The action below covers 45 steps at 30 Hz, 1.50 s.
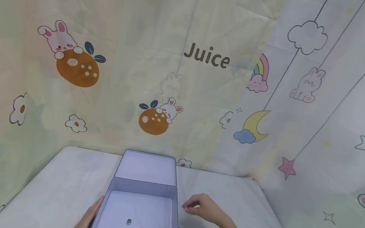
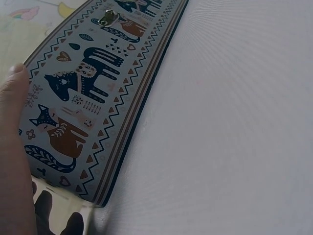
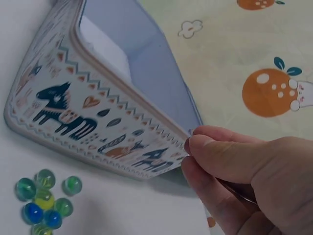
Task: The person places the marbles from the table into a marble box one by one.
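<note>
A lidded box (image 1: 132, 211), pale lilac inside and printed with animals outside, stands open on the white table. One dark glass marble (image 1: 128, 222) lies on its floor. My left hand (image 1: 90, 216) rests along the box's left wall; in the left wrist view only part of that hand (image 2: 13, 127) shows, at the rim. Just outside the right wall, my right hand (image 1: 202, 207) is raised with thumb and forefinger brought together. In the right wrist view these fingertips (image 3: 200, 142) are close to the rim; whether something sits between them is hidden.
Several green, blue and yellow marbles (image 3: 44, 199) lie grouped on the table beside the box's right wall. The raised lid (image 1: 147, 168) leans back behind the box. A printed curtain (image 1: 125, 74) hangs behind the white table (image 1: 67, 176) and along its sides.
</note>
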Available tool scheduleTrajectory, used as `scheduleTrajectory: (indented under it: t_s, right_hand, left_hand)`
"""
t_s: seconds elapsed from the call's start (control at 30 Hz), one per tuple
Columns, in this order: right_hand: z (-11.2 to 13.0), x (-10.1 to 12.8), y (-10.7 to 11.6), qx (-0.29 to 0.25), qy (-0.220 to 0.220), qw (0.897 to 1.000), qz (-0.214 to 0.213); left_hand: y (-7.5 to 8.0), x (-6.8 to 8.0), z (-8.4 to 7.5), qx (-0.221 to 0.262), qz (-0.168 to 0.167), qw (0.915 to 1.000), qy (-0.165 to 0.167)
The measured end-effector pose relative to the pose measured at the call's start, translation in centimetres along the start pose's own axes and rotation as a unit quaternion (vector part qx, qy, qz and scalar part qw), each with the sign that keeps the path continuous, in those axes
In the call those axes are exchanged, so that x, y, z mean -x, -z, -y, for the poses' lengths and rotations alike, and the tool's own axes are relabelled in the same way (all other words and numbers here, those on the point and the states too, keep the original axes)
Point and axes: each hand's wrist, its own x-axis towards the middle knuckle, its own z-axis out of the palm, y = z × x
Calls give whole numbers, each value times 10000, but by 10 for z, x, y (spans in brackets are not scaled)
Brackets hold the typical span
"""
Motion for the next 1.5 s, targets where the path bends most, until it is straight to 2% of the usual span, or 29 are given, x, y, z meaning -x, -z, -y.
scheduleTrajectory:
  t_s: [0.07, 0.13, 0.2, 0.27, 0.47, 0.6, 0.73, 0.93, 1.13, 1.37, 1.5]
  right_hand:
    - [7, -4, 3, 57, 47, 10000, -10]
    - [14, -8, 5, 139, 90, 9999, -21]
    - [21, -14, 5, 231, 155, 9996, -11]
    - [27, -21, 4, 317, 223, 9992, 32]
    - [40, -45, -3, 615, 371, 9970, 286]
    - [44, -61, -13, 621, 452, 9959, 471]
    - [41, -77, -26, 549, 412, 9960, 576]
    - [38, -95, -46, 833, 484, 9921, 797]
    - [45, -107, -62, 1552, 341, 9823, 988]
    - [52, -115, -85, 2114, 309, 9671, 1379]
    - [54, -114, -94, 2245, 96, 9639, 1429]
  left_hand:
    - [7, -18, -38, -286, 4, 9996, 62]
    - [11, -31, -64, -433, -31, 9989, 153]
    - [12, -37, -78, -585, -60, 9979, 264]
    - [13, -41, -85, -696, -81, 9966, 424]
    - [9, -45, -91, -791, -290, 9940, 698]
    - [8, -46, -92, -835, -333, 9933, 730]
    - [10, -44, -88, -775, -241, 9949, 593]
    - [14, -43, -83, -724, -127, 9969, 269]
    - [17, -41, -81, -592, -106, 9980, 169]
    - [17, -40, -79, -384, -115, 9990, -218]
    - [10, -42, -82, -347, -74, 9993, -145]
